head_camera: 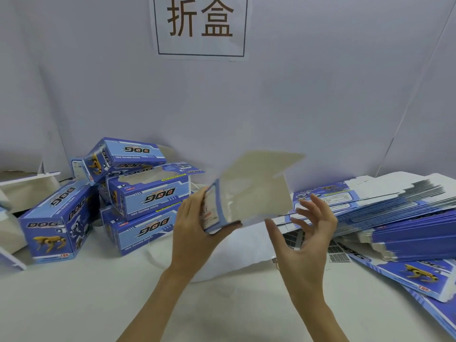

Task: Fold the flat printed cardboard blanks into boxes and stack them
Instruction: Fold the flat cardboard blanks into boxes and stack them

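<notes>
At table centre, raised off the white tabletop [222,304]: one partly opened cardboard blank [256,191], grey unprinted inside turned to the camera, blue printed end panel at its left, upper flap tilted up and back. Image of the blank blurred; fold lines not readable in detail.

Left hand [192,230]: gripping the blank's left end, fingers curled behind the blue panel, thumb on the near side. Right hand [308,233]: just right of the blank's lower right corner, fingers spread and loosely bent, thumb pointing toward the card. Contact with the card not determinable; nothing seen clamped in it. Hands set apart, one at each end of the blank.

Left of centre, against the white backdrop [320,95]: folded boxes [145,201] in an uneven heap, blue print with "DOG" lettering and a yellow robot dog picture. Two stacked flat with a third tilted on top; one more box [56,223] standing just beside them to the left, touching or nearly so. Pale unprinted card pieces [27,186] at far left edge.

Right side of table: stack of flat blanks [385,211], fanned and leaning, printed side up. Loose blanks [419,275] spread below it toward the near right corner.

Upper backdrop: paper sign [201,23] bearing two large characters inside a ruled frame.
</notes>
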The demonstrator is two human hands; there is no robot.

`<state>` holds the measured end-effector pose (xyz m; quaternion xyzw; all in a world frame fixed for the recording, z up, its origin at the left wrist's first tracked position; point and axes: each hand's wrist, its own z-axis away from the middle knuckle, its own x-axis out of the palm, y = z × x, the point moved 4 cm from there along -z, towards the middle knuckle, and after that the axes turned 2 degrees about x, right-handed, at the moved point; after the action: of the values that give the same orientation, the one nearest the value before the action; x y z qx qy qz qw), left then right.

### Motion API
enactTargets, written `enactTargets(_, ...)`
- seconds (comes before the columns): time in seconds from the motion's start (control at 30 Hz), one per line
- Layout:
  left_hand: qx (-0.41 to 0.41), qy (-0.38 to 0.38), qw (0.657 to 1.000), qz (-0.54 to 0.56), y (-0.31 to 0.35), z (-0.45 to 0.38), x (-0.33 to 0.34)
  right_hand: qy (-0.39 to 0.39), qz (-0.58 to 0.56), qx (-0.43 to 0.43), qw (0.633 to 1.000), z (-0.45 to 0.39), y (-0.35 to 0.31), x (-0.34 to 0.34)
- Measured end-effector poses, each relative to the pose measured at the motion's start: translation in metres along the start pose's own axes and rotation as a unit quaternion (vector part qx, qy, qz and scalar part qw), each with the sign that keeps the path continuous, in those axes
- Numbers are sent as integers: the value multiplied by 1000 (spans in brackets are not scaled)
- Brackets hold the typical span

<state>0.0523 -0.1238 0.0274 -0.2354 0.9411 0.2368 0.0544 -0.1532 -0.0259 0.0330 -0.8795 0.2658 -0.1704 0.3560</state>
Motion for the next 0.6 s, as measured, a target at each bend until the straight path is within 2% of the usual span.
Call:
enactTargets(0.1,-154,-5,977,147,-1,-4,-4,-125,18,40,991,-4,8,5)
enactTargets(0.17,-208,-15,952,224,-3,-2,-2,-208,28,46,977,-1,9,11)
enactTargets(0.27,-278,-32,909,309,-9,0,1,-272,-49,78,958,2,7,17)
enactTargets(0.37,-353,-65,880,312,-16,3,7,-295,-73,109,946,5,3,21)
enactTargets(0.47,-382,-93,860,325,-16,3,9,-282,-69,120,949,8,2,22)
enactTargets(0.53,-406,-85,840,349,-15,4,10,-271,-74,131,951,10,3,24)
enactTargets(0.6,-406,-69,834,367,-14,3,9,-263,-82,132,952,13,4,28)
